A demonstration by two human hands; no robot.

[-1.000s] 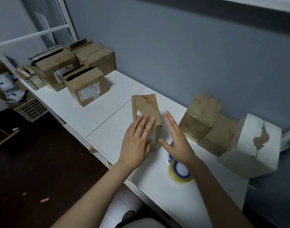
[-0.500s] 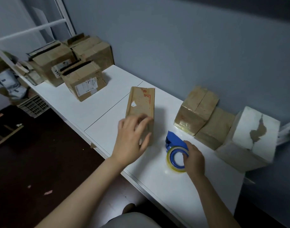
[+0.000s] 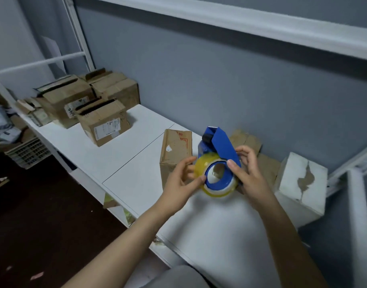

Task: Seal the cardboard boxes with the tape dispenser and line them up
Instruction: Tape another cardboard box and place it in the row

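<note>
Nearest us, our left hand (image 3: 181, 179) and right hand (image 3: 250, 173) hold the tape dispenser (image 3: 220, 146) between them, off the table (image 3: 211, 225). The left thumb and fingertips pinch the near-left edge of the yellowish tape roll (image 3: 199, 166). The right hand curls round the other side, thumb on the blue hub and fingers behind the blue guard, whose cutter end points up and away from us. (Whether the left fingers have found the tape's loose end we cannot tell; the roll is too glossy here.)

Just beyond the left hand stands the narrow brown box (image 3: 175, 150), which we judge is next for sealing. It lies ahead and slightly left of the dispenser, its long axis running away from us toward the wall (image 3: 220, 80). Our left hand is therefore the nearer one for steadying it, and the right would draw the tape along that line.

Farther right, the taped boxes (image 3: 246, 140) and the white box (image 3: 301, 179) sit close along the wall. Far left, the larger boxes (image 3: 103, 125) wait with their flaps gaping.
</note>
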